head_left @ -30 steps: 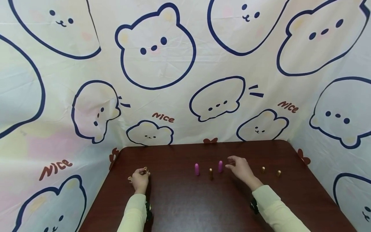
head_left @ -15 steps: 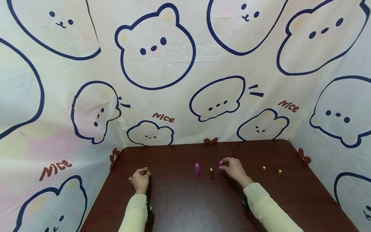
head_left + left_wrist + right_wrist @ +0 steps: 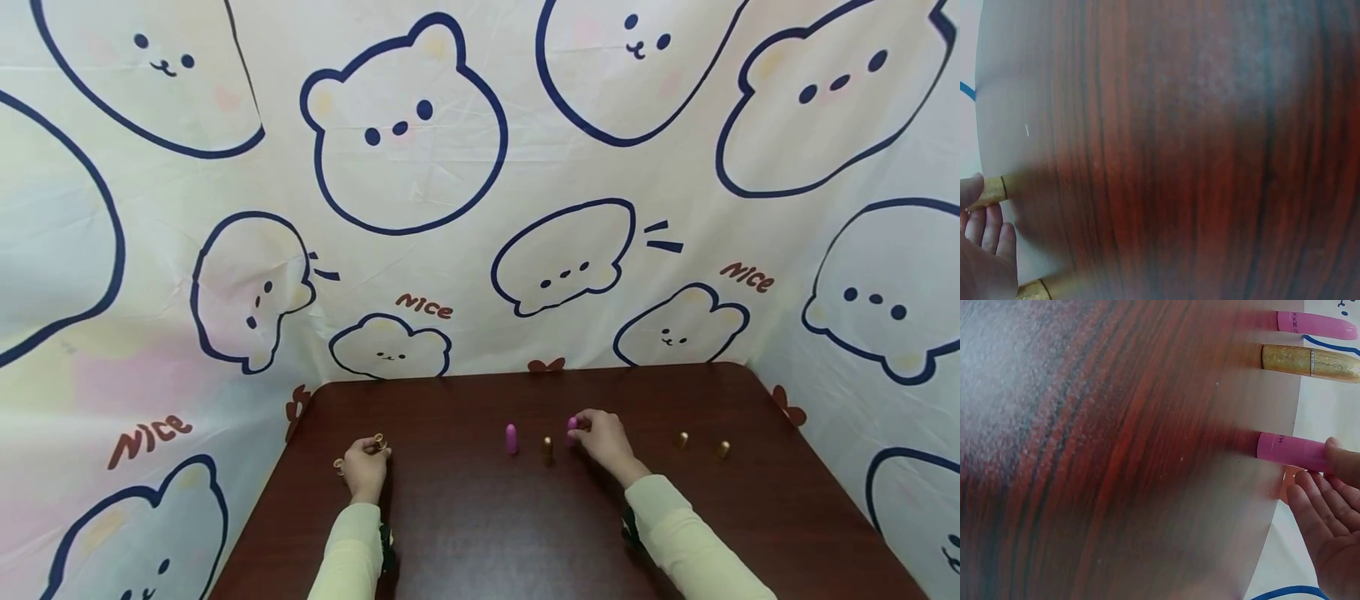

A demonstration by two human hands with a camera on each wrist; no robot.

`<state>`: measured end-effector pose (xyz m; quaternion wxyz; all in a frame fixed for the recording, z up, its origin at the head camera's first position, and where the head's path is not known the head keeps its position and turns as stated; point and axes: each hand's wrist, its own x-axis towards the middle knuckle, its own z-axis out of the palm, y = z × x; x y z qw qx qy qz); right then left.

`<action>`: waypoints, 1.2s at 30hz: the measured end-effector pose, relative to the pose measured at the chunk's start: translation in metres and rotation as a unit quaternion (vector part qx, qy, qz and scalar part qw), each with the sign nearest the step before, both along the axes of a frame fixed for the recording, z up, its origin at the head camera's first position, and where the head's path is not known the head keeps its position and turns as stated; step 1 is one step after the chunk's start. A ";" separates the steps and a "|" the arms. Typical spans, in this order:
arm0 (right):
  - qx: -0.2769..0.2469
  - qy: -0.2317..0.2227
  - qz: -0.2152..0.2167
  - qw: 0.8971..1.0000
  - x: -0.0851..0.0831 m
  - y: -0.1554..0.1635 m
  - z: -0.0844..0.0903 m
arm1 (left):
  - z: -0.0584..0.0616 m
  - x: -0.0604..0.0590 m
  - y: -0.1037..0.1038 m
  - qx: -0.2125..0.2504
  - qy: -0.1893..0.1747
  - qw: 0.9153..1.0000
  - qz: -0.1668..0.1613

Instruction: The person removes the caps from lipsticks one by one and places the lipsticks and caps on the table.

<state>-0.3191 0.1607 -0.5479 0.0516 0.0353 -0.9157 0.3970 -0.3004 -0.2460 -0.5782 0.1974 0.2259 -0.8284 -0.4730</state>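
In the head view my left hand is at the left of the table, its thumb and fingers gripping a short gold tube with a hollow-looking top. Close beside that hand stands a second gold tube. My right hand pinches the upper part of an upright, bullet-shaped pink lipstick tube between thumb and fingers; its lower end shows below them. Left of it stand a gold bullet-shaped lipstick tube and another pink lipstick tube, both upright and untouched.
Two small gold pieces with rounded tops stand to the right of my right hand. The dark brown wooden table ends at a cloth backdrop printed with bear outlines, which also rises on both sides.
My right hand has moved left from beside the pink lipstick tube and taken hold of its upper part. The left hand has stayed on its gold tube.
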 end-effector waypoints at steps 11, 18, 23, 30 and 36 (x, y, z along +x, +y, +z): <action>-0.003 0.021 0.008 1.000 0.004 0.005 0.000 | -0.002 -0.002 -0.001 -0.039 0.007 0.999 -0.005; -0.001 0.023 0.011 1.000 0.004 0.009 0.007 | 0.002 -0.001 0.001 -0.039 0.014 0.999 -0.005; 0.000 0.047 0.014 0.999 0.006 0.009 0.017 | 0.004 -0.001 0.000 -0.046 0.013 0.999 -0.006; -0.004 0.076 0.019 0.997 0.013 0.011 0.035 | 0.006 0.001 0.000 -0.033 0.007 0.999 -0.018; -0.024 0.089 0.033 0.995 0.017 0.011 0.050 | 0.011 0.002 0.001 -0.004 0.018 1.000 -0.023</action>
